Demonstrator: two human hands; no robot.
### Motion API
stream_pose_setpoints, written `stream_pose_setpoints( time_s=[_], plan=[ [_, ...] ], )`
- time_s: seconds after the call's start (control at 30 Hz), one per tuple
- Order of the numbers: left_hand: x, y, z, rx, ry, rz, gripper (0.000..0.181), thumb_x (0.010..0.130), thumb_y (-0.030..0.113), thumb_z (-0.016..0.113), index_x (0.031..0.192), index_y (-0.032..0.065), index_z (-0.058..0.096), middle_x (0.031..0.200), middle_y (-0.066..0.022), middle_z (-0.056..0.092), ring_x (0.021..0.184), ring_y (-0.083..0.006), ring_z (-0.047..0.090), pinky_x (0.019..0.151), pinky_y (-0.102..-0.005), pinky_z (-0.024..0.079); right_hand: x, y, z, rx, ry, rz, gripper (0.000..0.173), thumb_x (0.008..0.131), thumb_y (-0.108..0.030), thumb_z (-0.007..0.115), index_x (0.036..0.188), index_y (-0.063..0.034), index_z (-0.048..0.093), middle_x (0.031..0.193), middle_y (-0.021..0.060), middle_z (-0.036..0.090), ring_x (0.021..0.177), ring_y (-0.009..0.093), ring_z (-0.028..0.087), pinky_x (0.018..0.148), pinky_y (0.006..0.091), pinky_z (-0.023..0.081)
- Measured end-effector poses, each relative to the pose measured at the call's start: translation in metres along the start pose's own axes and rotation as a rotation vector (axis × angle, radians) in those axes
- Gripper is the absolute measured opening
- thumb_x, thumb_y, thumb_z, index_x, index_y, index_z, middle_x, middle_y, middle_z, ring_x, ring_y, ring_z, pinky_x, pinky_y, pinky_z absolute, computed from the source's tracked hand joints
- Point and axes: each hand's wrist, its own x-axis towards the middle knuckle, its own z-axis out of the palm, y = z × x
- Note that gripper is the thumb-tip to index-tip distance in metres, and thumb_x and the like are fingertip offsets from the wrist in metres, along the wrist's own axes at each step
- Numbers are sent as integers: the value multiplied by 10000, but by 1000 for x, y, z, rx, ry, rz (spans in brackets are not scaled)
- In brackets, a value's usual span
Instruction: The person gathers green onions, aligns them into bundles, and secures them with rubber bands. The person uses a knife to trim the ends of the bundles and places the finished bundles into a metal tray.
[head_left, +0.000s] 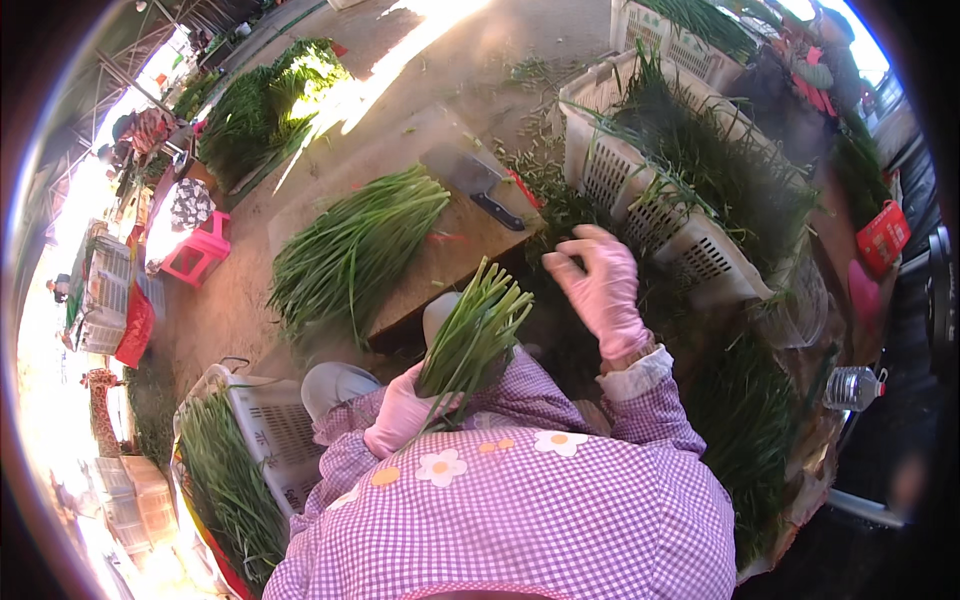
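In a pink glove, my left hand (409, 411) is closed around a bunch of long green leafy stalks (480, 315), likely Chinese chives, their pale cut ends pointing up and away from me. My right hand (604, 292), gloved the same way, is raised to the right of the bunch, fingers curled and nothing visible in them. Beyond the held bunch, a pile of the same greens (360, 247) lies on a wooden board (480, 247). A cleaver with a black handle (469, 176) rests flat on the board's far right part.
A white plastic crate (600, 161) full of loose greens stands at the right, another crate (274, 427) of greens at the lower left. More greens (739, 427) lie at my right. A pink stool (199, 251) stands left; a plastic bottle (853, 388) is far right. A person (825, 60) is at the upper right.
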Motion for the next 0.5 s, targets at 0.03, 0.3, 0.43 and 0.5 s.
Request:
stream_pose_setpoints(
  time_s=[0.03,0.3,0.43,0.5],
  plan=[
    [-3,-3,1,-2,2,-18,536,924,-53,776,1431,43,633,1167,-48,748,975,-120,695,869,-260,587,2,-31,-5,183,-157,-79,501,751,-398,923,1088,-59,778,1270,224,713,1154,384,690,1003,471,530],
    [-2,4,12,-3,94,-16,520,916,-53,779,1408,62,655,1130,-4,745,926,-102,685,848,-241,579,-16,-62,53,926,-644,671,440,874,-123,854,1238,54,681,1176,110,734,1039,179,680,917,300,543],
    [-2,2,14,-68,104,-11,527,907,-54,788,1405,57,655,1142,10,741,938,-87,679,862,-245,580,-14,-55,40,1201,-680,610,528,924,-179,806,1370,52,642,1222,100,749,1094,161,672,967,288,516],
    [0,3,13,80,90,27,527,910,-60,782,1407,61,654,1162,5,737,953,-87,675,863,-245,581,-7,-55,33,1133,-754,599,589,918,-144,823,1423,64,601,1207,98,757,1100,164,675,1001,289,507]
  ],
)
